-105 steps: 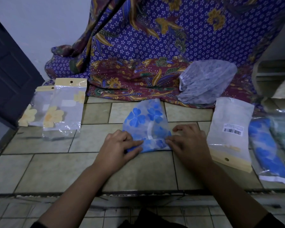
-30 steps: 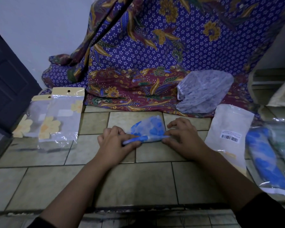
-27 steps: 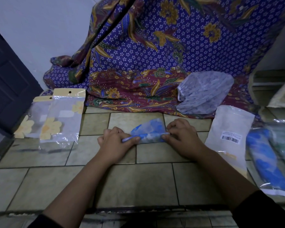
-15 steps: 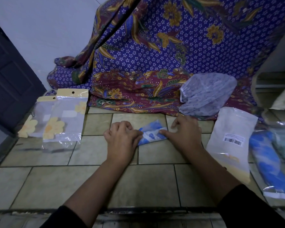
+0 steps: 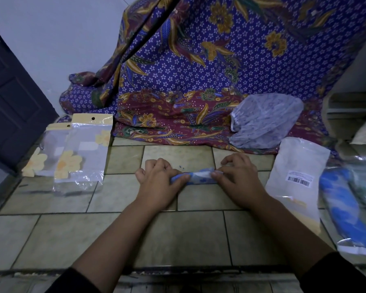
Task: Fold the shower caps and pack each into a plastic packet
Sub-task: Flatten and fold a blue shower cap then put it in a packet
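Pressing down at the centre of the view, 2 bare hands hold a blue-flowered shower cap (image 5: pixel 195 177) that is now a narrow strip lying across the tiled floor (image 5: pixel 178 235). The left hand (image 5: pixel 156 182) grips its 9 o'clock end with fingers curled over it. The right hand (image 5: pixel 239 182) pinches its 3 o'clock end between thumb and fingertips. About 3 seconds ago this cap lay as a wide folded wedge. Within the last second it has been turned over on itself into this slim band, so the folding looks nearly finished and packing should come next. An empty plastic packet (image 5: pixel 298 178) with a barcode label lies just beside the right hand at 3 o'clock, untouched. Beyond it, at about 4 o'clock, lies a filled packet (image 5: pixel 344 210) with blue showing inside. At 9 o'clock lie 2 overlapping packets (image 5: pixel 82 153) with yellow flowers showing, probably packed caps, though glare on the plastic makes that hard to confirm. At 1 o'clock a pale grey cap (image 5: pixel 264 121) sits unfolded on a purple patterned cloth (image 5: pixel 199 70), apparently waiting its turn.
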